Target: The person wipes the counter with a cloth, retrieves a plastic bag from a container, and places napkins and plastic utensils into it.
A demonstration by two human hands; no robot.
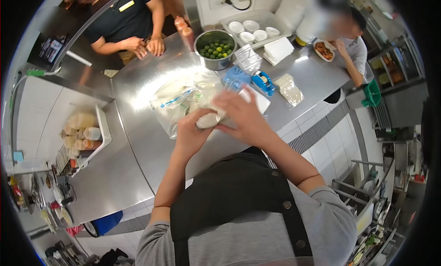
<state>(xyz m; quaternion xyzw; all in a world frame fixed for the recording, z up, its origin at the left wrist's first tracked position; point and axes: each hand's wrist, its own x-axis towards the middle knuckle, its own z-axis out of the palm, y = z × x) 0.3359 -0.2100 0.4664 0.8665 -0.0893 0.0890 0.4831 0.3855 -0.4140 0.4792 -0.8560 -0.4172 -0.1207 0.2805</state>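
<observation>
Wearer's two hands, one tape dispenser, one steel pot — three bottles beside it.

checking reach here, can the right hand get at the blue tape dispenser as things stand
Probably yes: the blue tape dispenser lies just beyond the right hand, and nothing tall seems to stand between them. That hand, though, is blurred and close against the pale bundle in the left hand.

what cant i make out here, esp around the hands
All in the head view:
- Right hand: fingers blurred, apparently by motion, so their exact grip is unclear.
- Pale bundle in the left hand: partly covered by both hands; its contents can't be told.
- Printed slip: text too small to read.
- Person in black: head partly cut off by the top edge.
</observation>
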